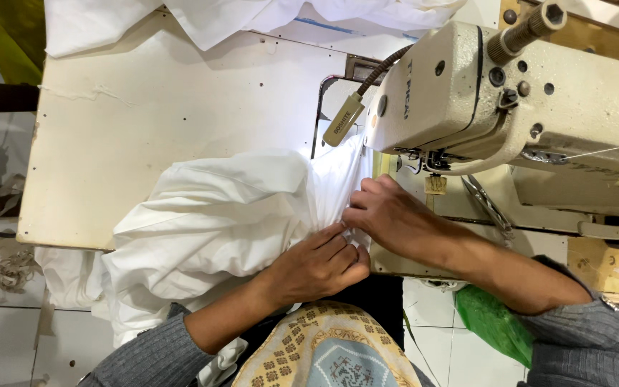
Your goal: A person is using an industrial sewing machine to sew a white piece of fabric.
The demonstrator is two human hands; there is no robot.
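Observation:
A bundle of white fabric (209,215) lies bunched on the cream sewing table (145,122) and hangs over its near edge. My left hand (320,265) grips the fabric's edge at the table front, fingers curled. My right hand (388,215) pinches the same fabric edge just beside it, in front of the needle area (435,168) of the cream industrial sewing machine (510,100). A small lamp (343,120) on a flexible neck lights the cloth.
More white cloth (238,18) is piled at the table's far side. A green bag (492,322) sits on the tiled floor under the machine. Fabric scraps (5,265) lie on the floor at left. A patterned garment (324,351) covers my lap.

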